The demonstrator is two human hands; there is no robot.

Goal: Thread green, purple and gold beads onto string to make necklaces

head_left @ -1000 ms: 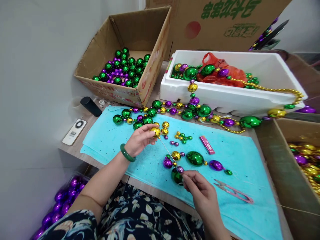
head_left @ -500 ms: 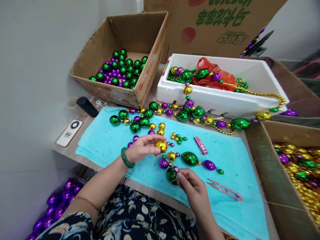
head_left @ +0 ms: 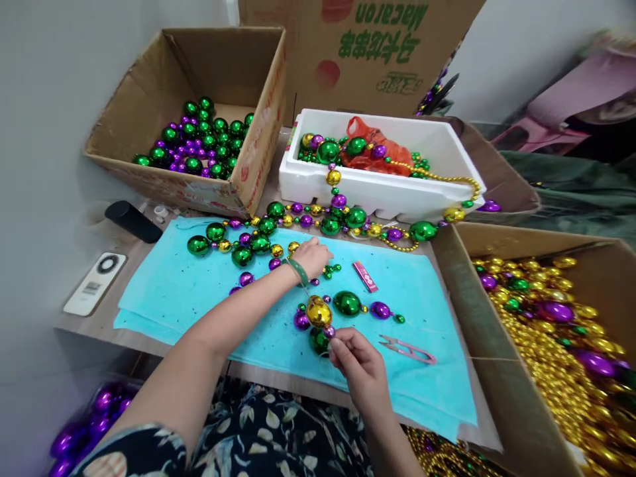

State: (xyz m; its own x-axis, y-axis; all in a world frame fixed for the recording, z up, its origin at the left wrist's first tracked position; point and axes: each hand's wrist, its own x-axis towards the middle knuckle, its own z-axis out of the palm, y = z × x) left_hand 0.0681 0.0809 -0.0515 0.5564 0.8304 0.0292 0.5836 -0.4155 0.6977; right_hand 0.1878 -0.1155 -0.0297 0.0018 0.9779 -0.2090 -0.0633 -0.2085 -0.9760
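My right hand (head_left: 358,366) pinches a bead string beside a small purple bead (head_left: 329,332) and a large green bead (head_left: 318,342). A large gold bead (head_left: 318,311) sits just above, with a thin needle-like piece sticking up from it. Out over the blue cloth (head_left: 163,291), my left hand (head_left: 314,258) is at the small green and gold beads (head_left: 332,270), its fingertips mostly hidden, so I cannot tell whether it holds one. To the right of the gold bead lie an oval green bead (head_left: 346,303) and a purple bead (head_left: 380,310).
Pink thread snips (head_left: 410,350) and a pink packet (head_left: 365,277) lie on the cloth. Behind are a cardboard box (head_left: 258,142) of green and purple beads and a white foam box (head_left: 377,189). Another carton (head_left: 462,298) with gold beads stands right. A white phone-like device (head_left: 94,285) is left.
My left hand has let go of the large gold bead and reached forward to the small beads. The gold bead now rests by my right hand. The view has swung right.
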